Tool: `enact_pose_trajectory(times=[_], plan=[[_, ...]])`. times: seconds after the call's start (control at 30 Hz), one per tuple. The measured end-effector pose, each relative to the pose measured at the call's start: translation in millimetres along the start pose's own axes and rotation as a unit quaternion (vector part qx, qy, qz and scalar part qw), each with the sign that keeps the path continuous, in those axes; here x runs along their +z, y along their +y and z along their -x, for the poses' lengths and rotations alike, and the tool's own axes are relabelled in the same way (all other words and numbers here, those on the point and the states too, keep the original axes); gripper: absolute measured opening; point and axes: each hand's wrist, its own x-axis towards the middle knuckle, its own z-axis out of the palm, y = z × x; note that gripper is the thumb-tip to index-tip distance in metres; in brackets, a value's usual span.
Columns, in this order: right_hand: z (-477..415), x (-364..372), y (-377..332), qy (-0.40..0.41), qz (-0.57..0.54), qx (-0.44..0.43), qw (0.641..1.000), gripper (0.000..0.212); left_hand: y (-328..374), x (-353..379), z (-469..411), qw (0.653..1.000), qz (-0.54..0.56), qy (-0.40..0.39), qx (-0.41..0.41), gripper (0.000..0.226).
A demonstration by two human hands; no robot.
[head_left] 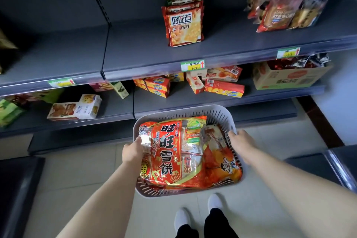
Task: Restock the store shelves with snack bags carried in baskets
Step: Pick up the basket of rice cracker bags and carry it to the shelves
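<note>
A shop: grey shelves (222,52) with price tags (192,65) on their edges hold snack packets (184,25).

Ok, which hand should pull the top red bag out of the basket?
Left, probably: the left hand grips the basket rim with fingers touching the top red bag; the right hand grips the opposite rim, clear of it.

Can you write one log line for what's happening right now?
left hand: holds basket rim | right hand: holds rim | snack bags: in basket | shelf: ahead

Price label (192,65); open cardboard box (289,79); tiled floor (77,172); white shoes (214,202)
</note>
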Motion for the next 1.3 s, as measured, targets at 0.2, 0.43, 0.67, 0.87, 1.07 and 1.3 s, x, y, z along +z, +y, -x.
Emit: enact_pose_trajectory(times=[0.2,0.43,0.67,0.87,1.07,1.3], plan=[[-19.3,7.2,5.5,-0.023,-0.005,0.014,1.0,0.047,-1.9,15.4,-13.9,1.0,0.012,-0.021,-0.016,0.043],[-35.7,15.0,9.0,-0.035,-0.028,0.022,0.999,0.044,-10.5,29.1,-32.7,0.999,0.033,0.014,-0.017,0.033],[-33.8,15.4,-5.7,-0.041,0.071,0.035,0.996,0.052,-7.8,35.7,-33.1,0.999,-0.001,0.032,-0.011,0.036],[-27.9,11.7,-8.2,-0.058,0.083,0.031,0.994,0.052,-0.9,30.9,-23.8,0.998,-0.057,0.002,-0.005,0.039],[-5.6,11.9,-17.3,0.061,0.046,-0.066,0.995,0.052,9.7,24.4,0.2,0.952,-0.282,0.033,0.118,0.043],[37.5,38.8,-34.2,-0.126,0.04,-0.147,0.98,0.039,-0.8,3.4,16.8,0.891,-0.397,-0.007,0.219,0.048]])
